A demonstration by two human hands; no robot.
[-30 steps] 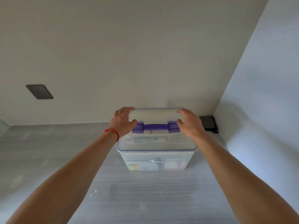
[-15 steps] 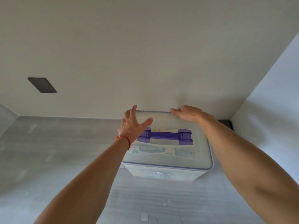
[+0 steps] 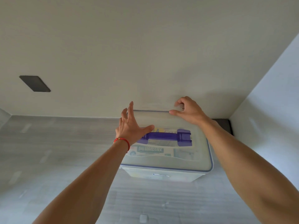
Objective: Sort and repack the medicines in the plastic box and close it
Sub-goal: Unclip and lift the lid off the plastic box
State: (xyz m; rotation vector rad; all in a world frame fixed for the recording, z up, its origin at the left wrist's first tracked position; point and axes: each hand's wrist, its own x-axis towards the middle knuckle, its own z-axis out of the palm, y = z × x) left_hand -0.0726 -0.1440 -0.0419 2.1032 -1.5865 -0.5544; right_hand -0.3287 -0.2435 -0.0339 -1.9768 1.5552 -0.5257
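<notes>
A clear plastic box (image 3: 161,176) stands on the grey surface near the back right corner, with its lid (image 3: 169,161) on top. A purple handle (image 3: 168,136) lies flat across the lid. Medicine packs (image 3: 150,149) show dimly through the lid. My left hand (image 3: 131,126) is spread with straight fingers over the lid's back left part, its thumb by the handle's left end. My right hand (image 3: 189,110) is at the lid's back right edge, with curled fingers and the thumb pinching a clip there. The box's back side is hidden.
The grey wood-grain surface (image 3: 64,151) runs to a pale back wall with a dark rectangular plate (image 3: 34,83). A white side wall (image 3: 267,110) stands close on the right. A dark flat object (image 3: 224,125) lies behind the box in the corner. A small white scrap (image 3: 144,218) lies in front.
Both hands left the handle's ends and moved to the lid's back edge. The left hand opened and spread; the right hand's fingers curled at the back rim. The view shifted closer.
</notes>
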